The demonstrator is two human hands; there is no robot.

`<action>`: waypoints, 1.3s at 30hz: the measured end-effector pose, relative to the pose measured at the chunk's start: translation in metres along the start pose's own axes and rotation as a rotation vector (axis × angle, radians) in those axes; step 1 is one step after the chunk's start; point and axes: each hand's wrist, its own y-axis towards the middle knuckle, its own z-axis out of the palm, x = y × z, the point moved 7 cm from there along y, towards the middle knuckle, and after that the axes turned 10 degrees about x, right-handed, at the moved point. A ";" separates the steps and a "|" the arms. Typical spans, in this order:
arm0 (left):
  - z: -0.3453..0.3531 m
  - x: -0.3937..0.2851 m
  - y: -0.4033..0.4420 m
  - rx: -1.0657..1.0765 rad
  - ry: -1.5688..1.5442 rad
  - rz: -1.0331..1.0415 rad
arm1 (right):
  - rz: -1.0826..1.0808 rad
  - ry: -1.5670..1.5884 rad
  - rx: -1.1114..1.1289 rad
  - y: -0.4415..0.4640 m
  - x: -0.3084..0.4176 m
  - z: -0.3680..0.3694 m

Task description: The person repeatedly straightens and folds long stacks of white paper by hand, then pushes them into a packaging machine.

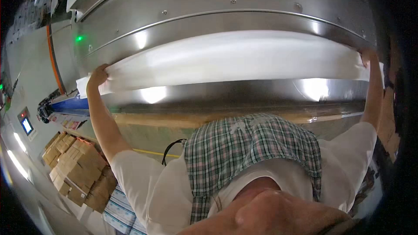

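Note:
A wide, smooth white sheet (235, 56) stretches across the front of a metal machine (196, 0); whether it is paper, film or cloth I cannot tell. At its left end my left hand (99, 75) is closed on the edge, with a corner sticking out past the fingers. Far to the right, my right hand (369, 56) grips the other end, where the material creases near the thumb. Both arms are spread wide. Below the sheet runs a shiny metal surface (226, 93), partly covered by it.
A brown ledge (165, 119) lies between the metal surface and my checked apron (248, 152). Stacked cardboard boxes (78, 165) stand at the lower left, near blue-and-white packages (119, 209). A blue bar (69, 105) and a small lit screen (27, 125) are at the left.

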 end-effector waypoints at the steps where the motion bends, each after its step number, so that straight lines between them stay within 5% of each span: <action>1: -0.004 -0.016 -0.009 -0.036 -0.020 0.054 | 0.014 0.029 -0.028 0.000 -0.002 0.008; 5: -0.033 -0.075 -0.073 -0.375 -0.065 -0.105 | 0.078 0.458 -0.347 -0.008 -0.029 0.025; 7: -0.054 -0.107 -0.119 -0.874 -0.138 0.050 | 0.000 0.790 -0.636 -0.029 -0.031 0.021; 11: -0.031 -0.197 -0.157 -0.798 -0.866 0.344 | -0.449 1.205 -1.088 -0.155 0.059 -0.059; 14: -0.036 -0.323 -0.201 -0.758 -0.579 0.760 | -0.786 1.080 -1.238 -0.264 0.176 -0.129; 15: -0.033 -0.345 -0.208 -0.710 -0.497 0.769 | -0.954 0.965 -1.414 -0.306 0.213 -0.148; 19: -0.021 -0.373 -0.214 -0.785 -0.295 0.851 | -1.219 0.768 -1.403 -0.420 0.337 -0.207; 23: -0.005 -0.343 -0.209 -0.827 -0.216 0.749 | -1.297 0.634 -1.456 -0.466 0.419 -0.247; 31: 0.029 -0.235 -0.191 -0.816 -0.142 0.573 | -1.091 0.420 -1.503 -0.522 0.550 -0.312; 35: 0.031 -0.173 -0.178 -0.899 -0.130 0.501 | -1.084 0.454 -1.866 -0.564 0.539 -0.278; 39: 0.040 -0.087 -0.143 -0.845 -0.034 0.167 | -1.054 0.514 -1.882 -0.578 0.547 -0.261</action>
